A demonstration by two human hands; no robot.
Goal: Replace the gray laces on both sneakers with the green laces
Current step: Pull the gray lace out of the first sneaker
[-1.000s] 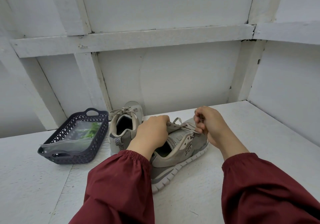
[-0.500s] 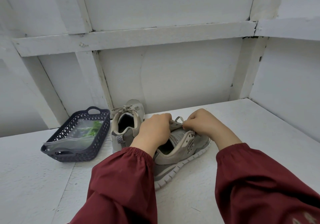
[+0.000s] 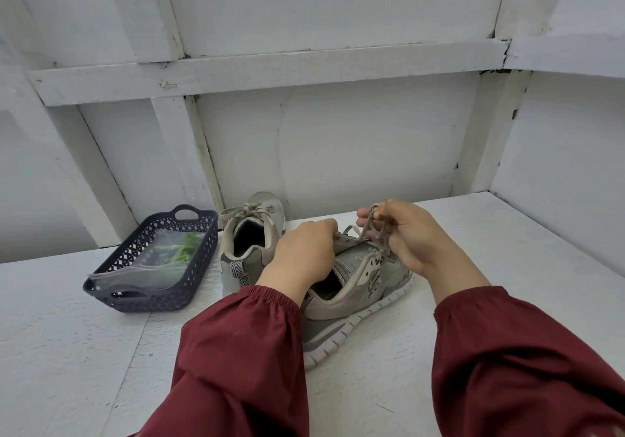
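Observation:
Two grey sneakers stand on the white table. The near sneaker (image 3: 358,288) lies in front of me, heel toward me. My left hand (image 3: 304,250) grips its tongue and upper eyelets. My right hand (image 3: 402,233) pinches a loop of the grey lace (image 3: 367,227) and holds it lifted above the shoe. The far sneaker (image 3: 250,240) stands behind to the left, its grey lace tied in a bow. Green laces (image 3: 184,250) lie in a clear plastic bag inside the dark basket (image 3: 199,260).
The basket sits at the left of the table, beside the far sneaker. White wall panels with beams close off the back and right side. Bare white table (image 3: 507,267) spreads to the right of the near sneaker and in front at the left.
My right hand went down to the laces half a second ago and has now come up and to the right, drawing the grey lace out. My left hand stayed on the shoe.

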